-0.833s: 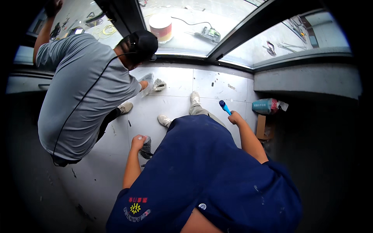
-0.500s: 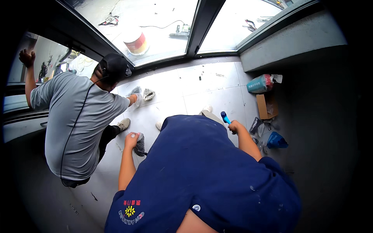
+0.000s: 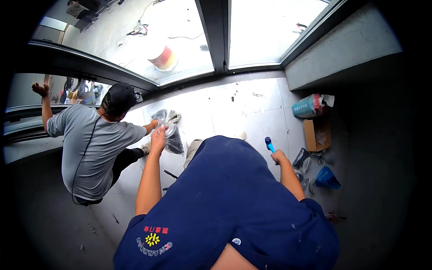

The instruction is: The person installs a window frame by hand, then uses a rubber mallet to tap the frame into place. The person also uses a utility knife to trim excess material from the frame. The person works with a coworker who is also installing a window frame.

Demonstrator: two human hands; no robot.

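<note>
My left hand (image 3: 158, 138) is closed on the top of a clear plastic bag (image 3: 174, 143) with dark contents, which hangs over the tiled floor. In my right hand (image 3: 279, 156) is a mallet (image 3: 269, 143) with a light blue handle and a dark blue head, pointing up and away from me. Just beyond my left hand, a co-worker's hand (image 3: 154, 123) reaches to another clear bag (image 3: 159, 114) with dark contents. An opened bag (image 3: 173, 117) lies beside that one. Overlap hides whether the co-worker's hand touches my bag.
The co-worker in a grey shirt (image 3: 87, 150) crouches at my left. Dark-framed glass panels (image 3: 216, 40) stand ahead. Along the right wall are a teal-and-red package (image 3: 306, 107), an open cardboard box (image 3: 310, 135), several small bags (image 3: 300, 158) and a blue bag (image 3: 327, 177). Dark rods (image 3: 170, 174) lie by my left forearm.
My left hand has moved forward with the bag, from near my side to right by the co-worker's hand. My right hand still holds the mallet. The view has shifted slightly.
</note>
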